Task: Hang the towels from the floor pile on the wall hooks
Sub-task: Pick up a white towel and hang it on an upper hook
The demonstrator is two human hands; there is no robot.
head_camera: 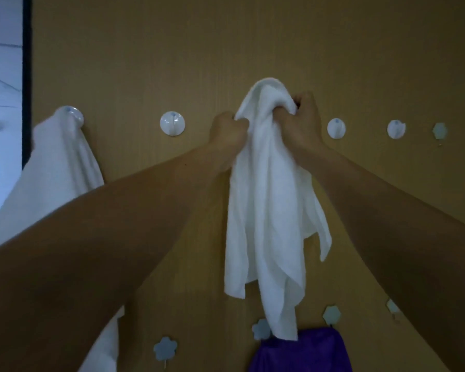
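Observation:
A white towel (269,200) hangs down against the brown wall (226,49), bunched at its top between both my hands. My left hand (227,134) grips its upper left edge with curled fingers. My right hand (304,122) grips the bunched top on the right, close to the wall. The towel's top covers the spot between two round white hooks; any hook behind it is hidden. A bare round white hook (172,123) sits to the left of my left hand. Another white towel (57,167) hangs from the far left hook (71,114).
Two more bare white hooks (336,128) (396,129) lie to the right, then a pale flower-shaped one (440,131). A lower row of flower hooks (164,348) holds a purple cloth (304,353). A dark frame edge (27,76) borders the wall at left.

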